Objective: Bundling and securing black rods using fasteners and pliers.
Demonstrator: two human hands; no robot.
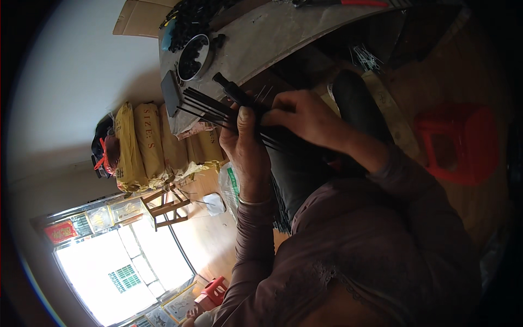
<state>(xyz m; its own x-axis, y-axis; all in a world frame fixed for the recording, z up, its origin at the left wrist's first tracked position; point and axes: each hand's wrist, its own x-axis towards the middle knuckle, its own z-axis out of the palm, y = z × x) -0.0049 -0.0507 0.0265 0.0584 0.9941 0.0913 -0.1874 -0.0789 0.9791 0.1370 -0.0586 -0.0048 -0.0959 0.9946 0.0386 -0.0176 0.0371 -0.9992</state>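
My left hand point(248, 155) is closed around a black umbrella frame point(206, 103), its thumb lying along the bunch. Several thin black ribs stick out past the fingers toward the table, and a thicker black cylinder point(231, 89) with a narrower neck slants up beside them. From the other side, my right hand point(308, 117) bends over the same frame with its fingers pinched at the middle. Whatever small part those fingertips grip is hidden. More of the dark ribs run below the hands, above my lap.
Ahead, a grey table point(261, 41) bears a bowl point(209, 54) of small black parts, a heap of black pieces point(188, 24) and a red-handled tool point(364, 2). Thin metal rods point(366, 57) lie beneath. A red stool point(471, 144) stands right; sacks point(148, 141) and a wooden stool point(166, 209) left.
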